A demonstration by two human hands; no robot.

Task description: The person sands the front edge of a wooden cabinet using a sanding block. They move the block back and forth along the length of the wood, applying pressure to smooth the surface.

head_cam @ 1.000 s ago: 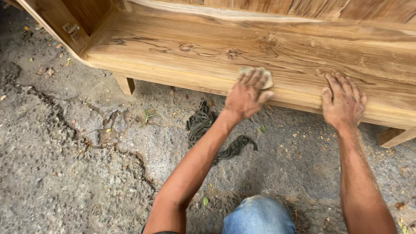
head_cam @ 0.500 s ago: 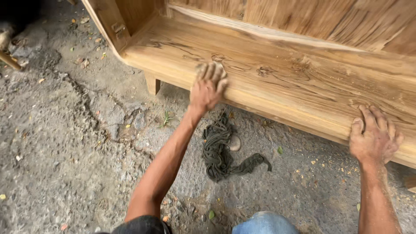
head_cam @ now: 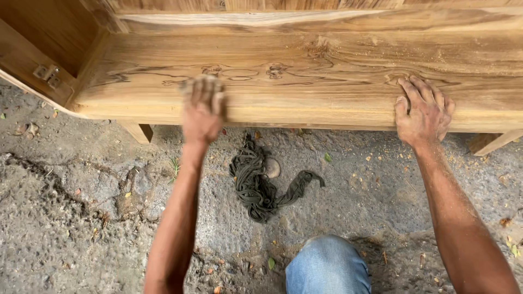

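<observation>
Head view: both hands, left [head_cam: 201, 111] and right [head_cam: 424, 111], press the wooden bench [head_cam: 305, 81].

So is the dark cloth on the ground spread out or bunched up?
Bunched up: the dark cloth lies in a crumpled heap on the ground, one strip trailing sideways.

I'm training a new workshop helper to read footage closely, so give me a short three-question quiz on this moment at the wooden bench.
1. True or false: the right hand rests flat on the front edge of the wooden bench.
2. What lies on the ground between the two arms? A) a hammer B) a dark cloth C) a paint tin
3. Which hand shows motion blur, with its fingers on the bench seat?

Key
1. True
2. B
3. The left hand
</observation>
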